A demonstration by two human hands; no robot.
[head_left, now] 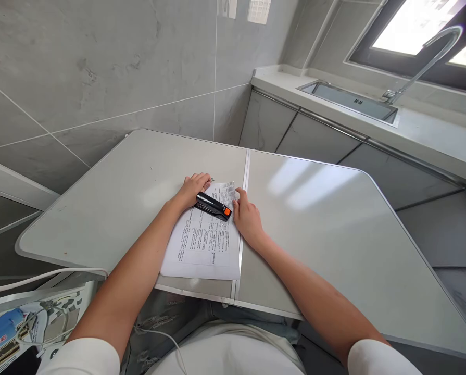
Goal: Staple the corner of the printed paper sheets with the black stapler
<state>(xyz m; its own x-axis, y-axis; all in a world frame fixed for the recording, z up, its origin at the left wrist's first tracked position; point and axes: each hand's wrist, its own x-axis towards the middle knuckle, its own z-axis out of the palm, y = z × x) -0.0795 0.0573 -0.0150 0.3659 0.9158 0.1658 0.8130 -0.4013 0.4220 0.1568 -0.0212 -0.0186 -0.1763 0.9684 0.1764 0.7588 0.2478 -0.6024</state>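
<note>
A small stack of printed sheets (201,260) lies on the table with its lower edge toward me. Across its upper part rests a black stapler (214,206) with an orange patch at its right end. My left hand (196,188) is at the upper left corner of the sheets, next to the stapler's left end. Its fingers are curled together, and a tiny dark metallic piece shows at the fingertips, too small to name. Along the right edge of the sheets rests my right hand (249,216), fingers bent, with index finger and thumb apart beside the stapler's orange end.
The pale folding table (314,245) has a metal seam down its middle. A grey tiled wall (100,62) stands behind. To the right is a counter with a sink (350,101) and a tap (424,67). A white cable (45,274) and cluttered items are at lower left.
</note>
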